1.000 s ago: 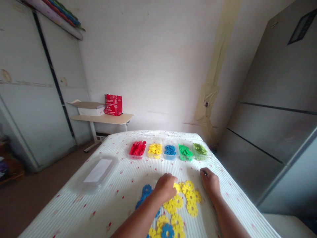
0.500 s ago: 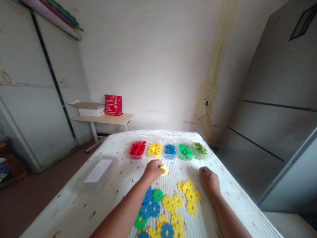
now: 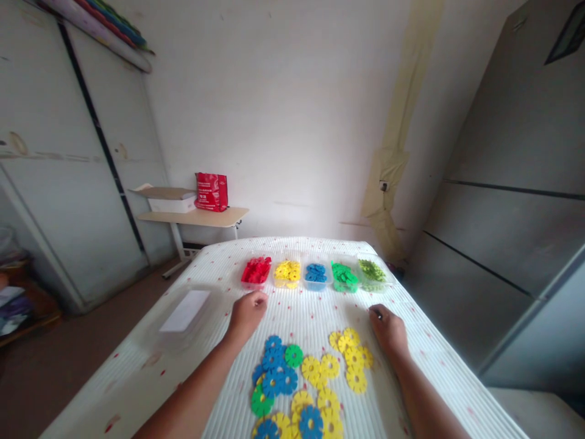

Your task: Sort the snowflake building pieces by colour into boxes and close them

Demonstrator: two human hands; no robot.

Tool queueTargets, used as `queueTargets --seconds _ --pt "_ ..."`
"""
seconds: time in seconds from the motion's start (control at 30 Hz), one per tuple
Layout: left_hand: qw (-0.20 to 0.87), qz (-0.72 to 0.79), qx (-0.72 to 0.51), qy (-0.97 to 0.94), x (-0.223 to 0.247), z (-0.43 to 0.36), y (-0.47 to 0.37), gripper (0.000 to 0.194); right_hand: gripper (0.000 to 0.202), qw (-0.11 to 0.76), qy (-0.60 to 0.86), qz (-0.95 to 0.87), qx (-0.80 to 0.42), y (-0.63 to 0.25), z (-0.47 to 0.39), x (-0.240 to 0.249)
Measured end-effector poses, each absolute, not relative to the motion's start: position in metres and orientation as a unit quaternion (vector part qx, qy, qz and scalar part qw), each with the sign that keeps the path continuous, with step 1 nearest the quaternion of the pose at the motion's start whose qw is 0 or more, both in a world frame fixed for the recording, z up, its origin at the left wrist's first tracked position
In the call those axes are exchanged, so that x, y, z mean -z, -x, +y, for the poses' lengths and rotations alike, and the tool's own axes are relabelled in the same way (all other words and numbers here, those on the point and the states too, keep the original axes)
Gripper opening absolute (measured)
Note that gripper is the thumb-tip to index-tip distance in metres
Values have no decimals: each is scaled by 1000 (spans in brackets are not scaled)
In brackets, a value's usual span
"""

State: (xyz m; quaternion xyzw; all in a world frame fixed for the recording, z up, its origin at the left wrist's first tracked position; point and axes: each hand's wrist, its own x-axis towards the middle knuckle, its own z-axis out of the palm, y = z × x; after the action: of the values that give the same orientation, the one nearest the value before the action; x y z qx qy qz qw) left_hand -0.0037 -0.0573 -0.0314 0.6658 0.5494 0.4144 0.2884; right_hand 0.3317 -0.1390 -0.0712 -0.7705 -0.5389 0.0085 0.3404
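My left hand (image 3: 249, 311) is closed near the red container (image 3: 256, 272), on its near side, with no disc showing in its fingers. My right hand (image 3: 387, 329) rests closed on the table to the right, with nothing visible in it; its palm is hidden. Between my forearms lie flower-shaped plastic discs with notched rims and centre holes. Yellow discs (image 3: 353, 356) lie nearest my right hand. Overlapping blue discs (image 3: 274, 378) lie to the left, with a green disc (image 3: 294, 355) beside them. More blue and yellow discs (image 3: 328, 414) overlap at the bottom edge.
Clear containers of yellow (image 3: 287, 272), blue (image 3: 315, 275), green (image 3: 344, 276) and olive-green pieces (image 3: 372, 272) continue the row from the red one. At left, a clear plastic lid or tray (image 3: 176, 341) has a white sheet (image 3: 186, 311) on it. A side table (image 3: 219, 217) bears a red bag (image 3: 211, 192).
My left hand has moved left, and the yellow disc it held no longer shows in its fingers. My right hand stays in place. The view has shifted slightly.
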Motion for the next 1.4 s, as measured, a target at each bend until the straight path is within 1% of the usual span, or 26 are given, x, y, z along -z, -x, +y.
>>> queueTargets --seconds 0.07,0.1,0.2,0.23,0.3,0.37,0.4,0.5,0.6,0.67,0.77,0.83,0.9,0.97,1.03,1.1,1.23,1.4 --pt "283 558 -399 -670 45 -69 20 12 30 356 759 -545 -19 -325 -139 66" --pt "279 564 -394 -670 51 -76 28 10 30 367 744 -557 -30 -319 -140 62" --pt "259 573 -397 -669 69 -94 51 14 27 385 669 -626 -114 -289 -149 47" --pt "256 573 -403 -666 73 -99 57 16 26 373 637 -656 -157 -276 -154 42" --pt "269 573 -418 -652 78 -107 66 19 21 321 578 -710 -243 -249 -170 30" --pt "297 574 -430 -631 79 -110 70 21 20 249 527 -760 -289 -226 -189 20" --pt "310 574 -433 -622 79 -111 70 23 24 219 515 -774 -297 -217 -198 16" --pt "322 573 -436 -614 76 -110 69 23 34 148 492 -813 -275 -201 -216 11" --pt "307 577 -436 -619 74 -110 66 21 31 82 491 -837 -225 -194 -221 20" --pt "298 579 -435 -621 74 -111 64 21 28 59 511 -833 -203 -191 -219 29" --pt "291 581 -433 -625 73 -113 64 21 29 70 552 -808 -192 -191 -216 39" --pt "287 582 -429 -629 74 -113 64 21 37 93 568 -793 -200 -193 -214 42" --pt "283 580 -426 -634 75 -113 64 20 49 123 570 -784 -212 -198 -210 39" --pt "284 575 -425 -639 76 -112 65 19 53 146 567 -780 -220 -203 -205 33" --pt "285 572 -426 -641 78 -111 65 19 47 157 569 -779 -212 -204 -197 25" --pt "282 572 -426 -641 79 -111 66 20 43 150 568 -785 -198 -200 -189 19" --pt "286 569 -432 -639 82 -110 66 20 40 97 561 -806 -162 -183 -176 23" --pt "289 567 -437 -636 83 -110 65 19 24 51 626 -772 -96 -184 -168 33"
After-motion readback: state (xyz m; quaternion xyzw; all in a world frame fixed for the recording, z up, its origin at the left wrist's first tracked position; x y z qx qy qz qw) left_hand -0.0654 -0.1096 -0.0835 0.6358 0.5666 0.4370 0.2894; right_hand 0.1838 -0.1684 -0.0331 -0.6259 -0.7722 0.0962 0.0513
